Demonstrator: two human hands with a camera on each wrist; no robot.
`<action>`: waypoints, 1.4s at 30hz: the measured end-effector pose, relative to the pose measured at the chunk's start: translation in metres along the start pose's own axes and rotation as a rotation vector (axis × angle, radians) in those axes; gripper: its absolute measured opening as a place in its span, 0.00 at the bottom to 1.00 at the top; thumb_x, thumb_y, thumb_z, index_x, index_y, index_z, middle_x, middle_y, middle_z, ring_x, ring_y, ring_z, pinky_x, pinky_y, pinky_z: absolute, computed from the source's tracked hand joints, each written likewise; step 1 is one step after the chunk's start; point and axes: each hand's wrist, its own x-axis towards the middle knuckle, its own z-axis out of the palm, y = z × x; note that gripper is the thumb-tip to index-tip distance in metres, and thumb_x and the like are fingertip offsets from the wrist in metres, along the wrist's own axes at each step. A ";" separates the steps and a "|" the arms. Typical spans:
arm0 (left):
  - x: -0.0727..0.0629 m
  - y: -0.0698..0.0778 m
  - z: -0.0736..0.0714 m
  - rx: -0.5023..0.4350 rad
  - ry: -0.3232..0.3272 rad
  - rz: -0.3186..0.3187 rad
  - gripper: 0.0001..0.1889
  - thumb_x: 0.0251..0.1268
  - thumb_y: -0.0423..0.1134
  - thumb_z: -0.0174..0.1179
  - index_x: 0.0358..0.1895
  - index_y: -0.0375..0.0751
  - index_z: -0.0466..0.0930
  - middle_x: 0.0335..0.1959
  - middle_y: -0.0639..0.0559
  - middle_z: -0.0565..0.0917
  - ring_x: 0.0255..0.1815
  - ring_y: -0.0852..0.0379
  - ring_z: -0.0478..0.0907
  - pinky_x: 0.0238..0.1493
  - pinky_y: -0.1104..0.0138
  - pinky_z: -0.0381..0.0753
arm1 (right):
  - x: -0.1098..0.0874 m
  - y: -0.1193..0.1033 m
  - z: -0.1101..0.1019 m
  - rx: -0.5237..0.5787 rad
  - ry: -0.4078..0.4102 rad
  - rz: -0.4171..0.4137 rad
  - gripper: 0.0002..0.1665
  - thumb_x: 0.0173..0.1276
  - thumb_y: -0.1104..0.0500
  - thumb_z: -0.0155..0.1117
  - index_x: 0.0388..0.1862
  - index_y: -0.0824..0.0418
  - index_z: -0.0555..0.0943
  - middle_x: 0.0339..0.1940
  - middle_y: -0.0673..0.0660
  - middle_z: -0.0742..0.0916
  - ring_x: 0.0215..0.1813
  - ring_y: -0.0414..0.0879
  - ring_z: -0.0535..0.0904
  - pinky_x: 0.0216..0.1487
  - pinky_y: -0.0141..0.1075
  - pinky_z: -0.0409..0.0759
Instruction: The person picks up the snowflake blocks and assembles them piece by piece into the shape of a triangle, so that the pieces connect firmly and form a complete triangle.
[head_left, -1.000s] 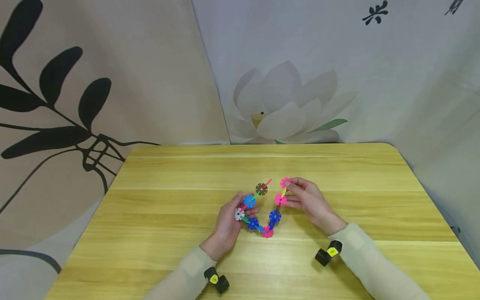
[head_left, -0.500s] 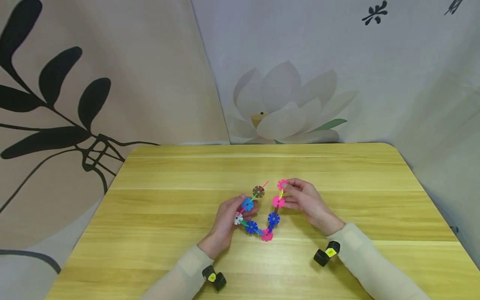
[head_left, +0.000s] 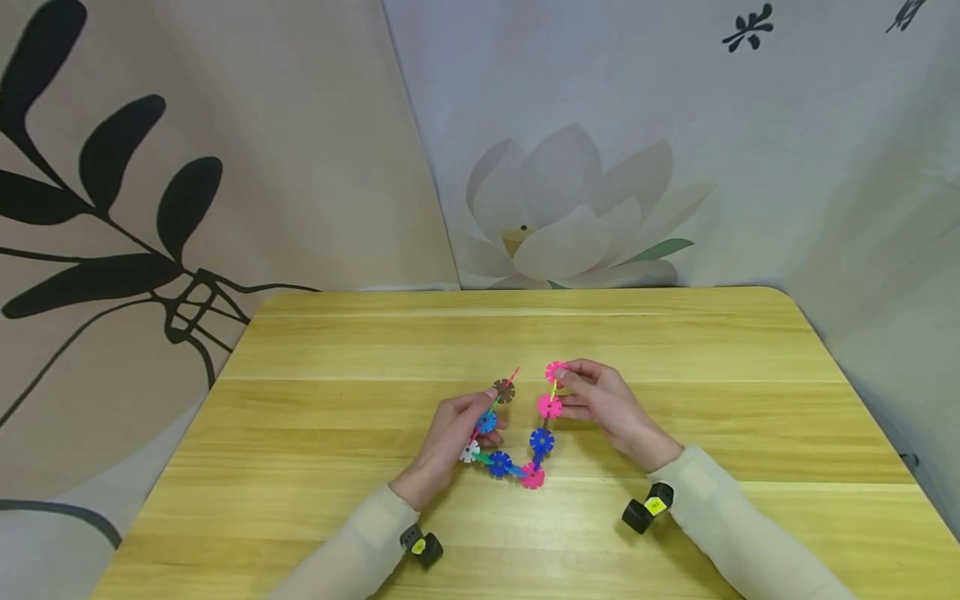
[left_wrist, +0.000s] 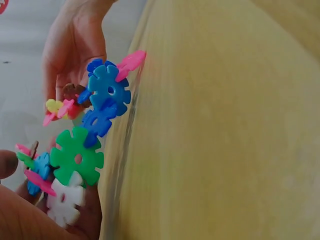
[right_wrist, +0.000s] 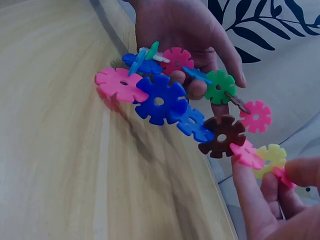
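A chain of colourful plastic snowflake discs (head_left: 542, 441), slotted edge to edge, hangs in a U shape between both hands. My right hand (head_left: 611, 408) pinches the pink end disc (head_left: 555, 372) between thumb and fingers; a yellow disc (right_wrist: 267, 160) follows it. On the other side, my left hand (head_left: 446, 437) holds the chain with fingers curled behind the light blue disc (head_left: 487, 421) and the white disc (left_wrist: 65, 200). Its thumb lies close to the brown disc (head_left: 504, 391). Past that, a pink disc (right_wrist: 256, 116) forms the free end, apart from the right hand's end.
Beneath the hands is a light wooden table (head_left: 360, 350). Pale cloth with a printed lotus (head_left: 577, 208) and dark leaves (head_left: 120, 158) hangs behind it. Each sleeve carries a small black wrist camera (head_left: 422, 546).
My left hand has shifted left, its thumb coming up to the brown disc. The right hand has drifted slightly left, still pinching the pink end disc. The chain's lower curve has sunk a little.
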 end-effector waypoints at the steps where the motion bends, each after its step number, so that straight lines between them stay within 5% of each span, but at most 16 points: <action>1: 0.000 0.000 0.000 -0.007 0.001 -0.001 0.27 0.77 0.53 0.58 0.52 0.25 0.84 0.39 0.38 0.88 0.31 0.55 0.85 0.35 0.67 0.86 | 0.000 0.000 0.001 -0.006 -0.001 -0.002 0.22 0.82 0.58 0.57 0.64 0.74 0.71 0.52 0.65 0.83 0.43 0.46 0.86 0.48 0.38 0.88; 9: 0.000 -0.002 0.002 -0.032 -0.028 0.018 0.22 0.79 0.50 0.57 0.63 0.35 0.82 0.55 0.39 0.86 0.43 0.51 0.88 0.38 0.66 0.85 | 0.001 -0.002 0.006 -0.039 0.002 0.003 0.23 0.82 0.57 0.57 0.65 0.73 0.73 0.54 0.67 0.82 0.44 0.46 0.85 0.49 0.37 0.88; 22: 0.001 -0.003 0.003 -0.007 -0.029 0.006 0.20 0.79 0.48 0.58 0.55 0.33 0.86 0.45 0.36 0.89 0.35 0.54 0.87 0.32 0.69 0.83 | 0.004 0.000 0.010 -0.038 0.012 -0.011 0.22 0.81 0.58 0.58 0.62 0.74 0.74 0.51 0.64 0.83 0.40 0.45 0.83 0.45 0.35 0.88; 42: 0.001 -0.003 0.009 0.016 -0.067 0.018 0.18 0.77 0.46 0.60 0.55 0.35 0.87 0.48 0.37 0.89 0.35 0.55 0.87 0.29 0.72 0.80 | 0.004 0.000 0.012 -0.043 0.025 -0.001 0.22 0.82 0.57 0.58 0.63 0.74 0.75 0.49 0.64 0.83 0.40 0.44 0.83 0.44 0.35 0.88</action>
